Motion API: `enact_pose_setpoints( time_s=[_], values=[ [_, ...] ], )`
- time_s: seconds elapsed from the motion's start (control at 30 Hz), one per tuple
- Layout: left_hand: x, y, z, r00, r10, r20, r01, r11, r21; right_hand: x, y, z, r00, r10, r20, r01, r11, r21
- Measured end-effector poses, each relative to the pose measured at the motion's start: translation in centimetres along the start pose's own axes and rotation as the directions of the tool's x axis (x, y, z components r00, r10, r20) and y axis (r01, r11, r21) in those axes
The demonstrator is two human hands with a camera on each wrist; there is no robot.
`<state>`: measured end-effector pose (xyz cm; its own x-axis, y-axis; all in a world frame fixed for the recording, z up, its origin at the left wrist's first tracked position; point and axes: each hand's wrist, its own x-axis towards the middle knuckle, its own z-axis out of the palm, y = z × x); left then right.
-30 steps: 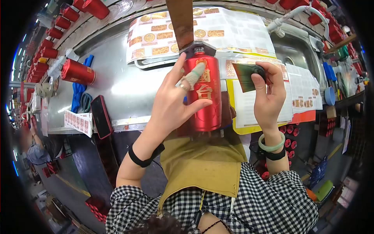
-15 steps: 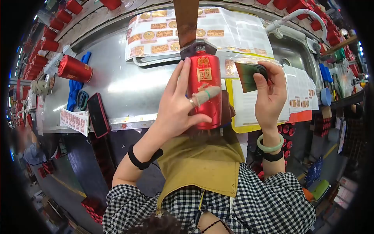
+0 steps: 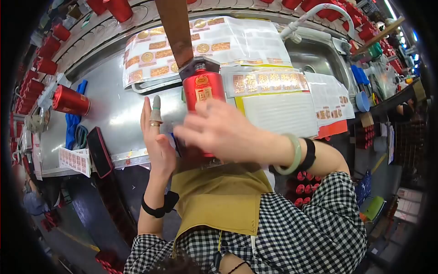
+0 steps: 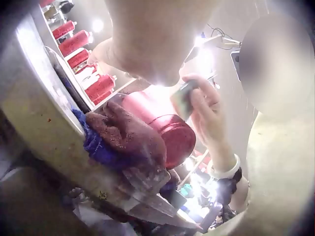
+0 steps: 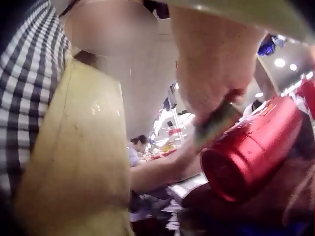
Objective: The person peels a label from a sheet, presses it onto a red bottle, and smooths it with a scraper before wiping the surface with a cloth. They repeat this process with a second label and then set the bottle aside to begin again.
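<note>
A red bottle (image 3: 215, 83) with gold characters lies on its side, its neck against a dark angled rest (image 3: 186, 71). My right hand (image 3: 223, 132) reaches across the bottle's middle and hides much of its lower half. In the right wrist view, that hand holds a flat dark green scraper-like piece (image 5: 216, 125) close against the red bottle (image 5: 256, 152). My left hand (image 3: 159, 144), with a pale finger cot (image 3: 156, 106) on one finger, is raised to the left of the bottle, fingers straight and holding nothing. A brown cloth (image 4: 125, 135) is bunched under the bottle.
Sheets of gold labels (image 3: 159, 45) lie behind the bottle, with more label sheets (image 3: 269, 82) to the right. A sink (image 3: 315, 57) with a faucet stands back right. At left are a red bottle (image 3: 70, 100), blue cloth (image 3: 72, 124), phone (image 3: 99, 152) and label strip (image 3: 75, 160).
My left hand has lifted off the bottle and moved left. My right hand has swung left from beside the bottle to over it, still holding the green piece. The head view has shifted.
</note>
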<state>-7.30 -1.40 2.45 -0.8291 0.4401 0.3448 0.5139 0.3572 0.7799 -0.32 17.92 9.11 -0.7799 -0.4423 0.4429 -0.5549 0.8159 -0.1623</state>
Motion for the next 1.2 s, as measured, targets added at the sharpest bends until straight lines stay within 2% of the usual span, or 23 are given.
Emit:
enact_pose_setpoints(
  time_s=[0.03,0.07,0.1,0.17,0.27,0.3,0.37,0.4,0.43,0.5,0.53,0.57,0.6,0.63,0.7,0.77,0.83,0.9,0.97,1.0,1.07,1.17,1.2],
  values=[
    [-0.1,0.4,0.1,1.0,-0.017,-0.012,0.016,0.999,-0.051,0.8,1.8,0.2,0.998,0.068,0.004,-0.068,0.996,-0.059],
    [0.0,0.7,0.1,0.999,-0.032,-0.027,0.029,0.995,-0.1,1.7,3.4,0.2,0.98,0.13,-0.149,-0.138,0.989,-0.046],
    [-0.1,0.8,0.2,0.999,-0.028,-0.032,0.025,0.995,-0.098,2.6,5.4,-0.1,0.967,0.08,-0.241,-0.118,0.982,-0.149],
    [-0.3,1.1,0.2,1.0,-0.023,0.003,0.023,0.996,-0.083,3.3,6.3,-2.5,0.973,-0.008,-0.232,-0.089,0.909,-0.407],
    [-0.2,1.0,-0.1,1.0,0.003,-0.015,-0.004,0.999,-0.041,0.6,2.7,0.2,0.973,-0.175,-0.153,0.129,0.954,-0.272],
    [0.0,0.9,-0.1,1.0,0.01,-0.019,-0.01,0.999,-0.03,0.2,0.6,-0.2,0.971,-0.238,-0.037,0.23,0.96,-0.157],
    [0.2,0.3,0.2,0.999,0.014,-0.035,-0.016,0.998,-0.053,-0.2,-1.2,-0.4,0.973,-0.22,-0.071,0.218,0.975,-0.042],
    [0.3,0.7,0.3,1.0,-0.009,-0.028,0.007,0.997,-0.074,0.5,0.5,-0.7,0.983,-0.153,-0.099,0.148,0.988,-0.051],
    [0.3,1.1,0.3,0.999,-0.032,-0.02,0.03,0.995,-0.091,1.1,3.4,-1.0,0.989,-0.102,-0.111,0.076,0.973,-0.219],
    [0.2,1.0,0.5,0.998,-0.044,-0.036,0.038,0.987,-0.155,2.8,9.5,-3.4,0.954,0.138,-0.265,-0.186,0.968,-0.166],
    [0.2,0.9,0.4,0.999,-0.032,-0.023,0.028,0.99,-0.139,3.1,13.0,-2.8,0.872,0.175,-0.458,-0.226,0.973,-0.057],
    [0.1,1.0,0.4,1.0,-0.021,-0.009,0.02,0.992,-0.123,3.7,14.5,-3.0,0.747,0.524,-0.41,-0.496,0.849,0.182],
    [0.0,1.8,0.8,0.995,-0.097,-0.019,0.086,0.944,-0.318,3.5,17.3,-2.0,0.764,0.442,-0.471,-0.44,0.89,0.121],
    [0.1,1.8,0.8,0.995,-0.097,-0.035,0.081,0.946,-0.313,3.3,18.2,-0.6,0.769,0.429,-0.473,-0.424,0.897,0.123],
    [0.3,1.6,0.6,0.997,-0.072,0.012,0.073,0.957,-0.282,3.3,19.6,1.8,0.769,0.554,-0.32,-0.596,0.802,-0.045],
    [0.0,0.9,1.4,0.996,-0.094,-0.011,0.085,0.939,-0.334,3.7,20.9,2.8,0.72,0.679,0.142,-0.681,0.731,-0.042],
    [0.2,0.0,1.1,1.0,-0.004,-0.003,0.003,0.993,-0.116,3.6,23.1,5.3,0.742,0.642,0.193,-0.599,0.764,-0.238],
    [0.3,0.7,1.1,0.999,-0.026,-0.019,0.023,0.988,-0.151,2.6,25.9,6.9,0.765,0.592,0.252,-0.566,0.806,-0.174],
    [0.2,-0.3,1.1,0.999,0.024,-0.037,-0.031,0.983,-0.183,3.3,26.6,7.6,0.651,0.655,0.383,-0.652,0.742,-0.16],
    [0.3,-0.4,0.9,1.0,-0.003,-0.021,0.0,0.987,-0.163,3.7,26.2,7.7,0.668,0.636,0.387,-0.637,0.757,-0.146],
    [0.2,-0.5,0.6,0.999,-0.037,-0.008,0.035,0.989,-0.142,4.1,25.3,7.5,0.58,0.72,0.38,-0.694,0.682,-0.233],
    [0.4,-0.2,0.6,0.998,-0.056,0.014,0.058,0.986,-0.157,4.6,25.0,6.3,0.581,0.683,0.443,-0.689,0.703,-0.179],
    [0.4,-0.1,0.6,0.998,-0.058,0.015,0.06,0.983,-0.171,4.4,25.3,6.8,0.609,0.677,0.412,-0.692,0.708,-0.139]
  ],
)
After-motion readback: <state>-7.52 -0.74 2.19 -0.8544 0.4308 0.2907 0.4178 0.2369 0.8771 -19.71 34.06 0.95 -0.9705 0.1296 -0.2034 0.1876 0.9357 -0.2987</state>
